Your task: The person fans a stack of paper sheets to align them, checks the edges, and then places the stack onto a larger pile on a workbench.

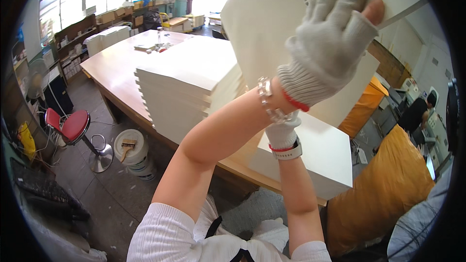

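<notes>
Left wrist (pixel 277 94) mostly hides the right hand (pixel 282 133).

"What's on that desk (pixel 119 52)?"
"Left stack (pixel 170 98), right stack (pixel 323 148); behind the left, small items (pixel 162 47), too distant to tell apart."
"And before it?"
"Bucket (pixel 141 167), brush (pixel 127 146) on its lid; stool (pixel 74 123) farther left."

Left arm (pixel 182 174) bent, forearm (pixel 228 121) angled up-right; gloved left hand (pixel 332 41) high, back to camera, fingers (pixel 326 1) extended, bare thumb tip (pixel 374 11) out right. Right arm (pixel 301 194) reaches forward, gloved right hand (pixel 283 133) mostly hidden behind left wrist (pixel 278 98), finger pose unreadable.
</notes>
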A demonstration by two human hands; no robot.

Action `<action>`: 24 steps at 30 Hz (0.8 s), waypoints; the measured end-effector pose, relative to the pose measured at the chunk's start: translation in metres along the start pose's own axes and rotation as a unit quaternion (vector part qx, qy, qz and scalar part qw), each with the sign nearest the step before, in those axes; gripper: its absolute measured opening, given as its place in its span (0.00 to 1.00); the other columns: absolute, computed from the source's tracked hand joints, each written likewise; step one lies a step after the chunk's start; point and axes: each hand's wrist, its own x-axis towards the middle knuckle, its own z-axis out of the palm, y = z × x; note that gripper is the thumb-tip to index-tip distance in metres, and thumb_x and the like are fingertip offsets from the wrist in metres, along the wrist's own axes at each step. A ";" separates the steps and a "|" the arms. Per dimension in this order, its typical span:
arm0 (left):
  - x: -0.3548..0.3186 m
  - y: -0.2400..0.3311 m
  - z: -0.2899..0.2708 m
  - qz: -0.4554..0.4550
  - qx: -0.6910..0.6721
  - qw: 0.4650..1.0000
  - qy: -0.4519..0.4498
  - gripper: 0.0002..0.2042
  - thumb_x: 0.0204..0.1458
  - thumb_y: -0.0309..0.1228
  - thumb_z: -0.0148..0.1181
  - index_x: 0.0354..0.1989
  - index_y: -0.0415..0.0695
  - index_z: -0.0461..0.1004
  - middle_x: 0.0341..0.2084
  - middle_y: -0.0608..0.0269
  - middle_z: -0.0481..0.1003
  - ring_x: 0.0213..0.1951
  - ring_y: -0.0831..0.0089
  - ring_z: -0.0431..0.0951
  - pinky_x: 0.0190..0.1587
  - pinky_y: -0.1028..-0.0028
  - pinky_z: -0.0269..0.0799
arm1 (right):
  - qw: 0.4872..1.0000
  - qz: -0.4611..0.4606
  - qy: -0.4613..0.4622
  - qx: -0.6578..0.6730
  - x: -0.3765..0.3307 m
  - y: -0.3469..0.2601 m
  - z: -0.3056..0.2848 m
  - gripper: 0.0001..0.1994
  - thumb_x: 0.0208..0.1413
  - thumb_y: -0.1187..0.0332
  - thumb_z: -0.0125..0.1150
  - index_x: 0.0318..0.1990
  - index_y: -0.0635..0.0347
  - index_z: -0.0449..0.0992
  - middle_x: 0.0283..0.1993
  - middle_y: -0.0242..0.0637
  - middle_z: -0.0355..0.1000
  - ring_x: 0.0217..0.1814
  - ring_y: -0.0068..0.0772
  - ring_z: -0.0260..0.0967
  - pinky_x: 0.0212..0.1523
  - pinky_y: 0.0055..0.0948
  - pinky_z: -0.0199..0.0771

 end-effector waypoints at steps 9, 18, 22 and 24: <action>-0.046 -0.131 -0.095 -0.335 -0.086 0.874 -0.342 0.20 0.55 0.30 0.59 0.59 0.47 0.74 0.56 0.52 0.76 0.54 0.63 0.78 0.57 0.68 0.73 | 0.976 0.070 0.063 -0.197 0.102 0.033 0.069 0.26 0.60 0.68 0.64 0.63 0.63 0.64 0.57 0.45 0.71 0.46 0.42 0.78 0.43 0.39 0.86; -0.135 -0.268 -0.321 -0.523 0.261 0.639 -0.500 0.23 0.60 0.44 0.54 0.63 0.53 0.72 0.41 0.59 0.80 0.43 0.67 0.78 0.50 0.67 0.73 | 0.604 0.187 0.025 -0.774 0.108 0.011 0.099 0.34 0.64 0.46 0.59 0.65 0.66 0.65 0.43 0.54 0.78 0.43 0.42 0.79 0.44 0.40 0.79; -0.151 -0.260 -0.358 -0.677 -0.018 0.645 -0.353 0.23 0.63 0.40 0.57 0.65 0.48 0.70 0.43 0.68 0.77 0.43 0.80 0.75 0.48 0.77 0.75 | 0.561 0.152 -0.156 -0.799 0.072 0.003 0.139 0.30 0.64 0.46 0.57 0.59 0.67 0.69 0.42 0.56 0.77 0.43 0.48 0.79 0.41 0.43 0.78; -0.165 -0.271 -0.373 -0.695 -0.128 0.642 -0.299 0.22 0.62 0.32 0.61 0.64 0.43 0.70 0.42 0.70 0.75 0.42 0.83 0.75 0.47 0.81 0.76 | 0.524 -0.044 -0.185 -0.830 0.056 0.012 0.127 0.26 0.63 0.49 0.59 0.52 0.67 0.73 0.39 0.56 0.77 0.40 0.51 0.78 0.39 0.44 0.77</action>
